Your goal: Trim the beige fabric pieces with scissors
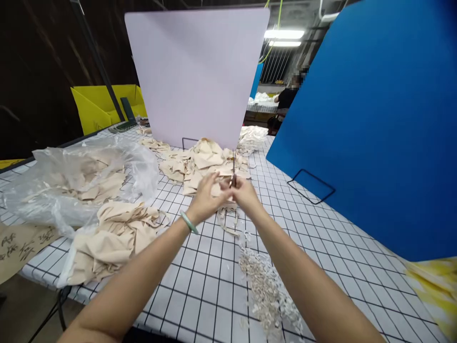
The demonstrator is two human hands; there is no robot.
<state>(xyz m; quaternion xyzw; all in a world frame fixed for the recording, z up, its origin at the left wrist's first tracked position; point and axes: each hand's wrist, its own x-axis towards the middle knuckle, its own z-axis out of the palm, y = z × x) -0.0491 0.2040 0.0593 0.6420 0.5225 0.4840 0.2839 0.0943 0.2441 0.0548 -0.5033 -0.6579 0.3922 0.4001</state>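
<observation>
My right hand [245, 194] is closed around small metal scissors [234, 166], whose tip points away from me. Beside it, my left hand [206, 199] has a green bangle [189, 222] on its wrist. Its thumb reaches toward the right hand, apart from the fingers, and I make out nothing held in it. Just beyond both hands lies a loose pile of beige fabric pieces [205, 157]. Below them, thin fabric strips [228, 224] lead down to a scatter of tiny pale clippings [262, 283] between my forearms.
At left lie a clear plastic bag [141, 174] with beige pieces and another beige cloth heap [117, 233]. A lilac panel [196, 76] stands behind the pile, a blue panel [374, 128] at right. The tabletop [203, 286] is gridded. A person [285, 97] sits farther back.
</observation>
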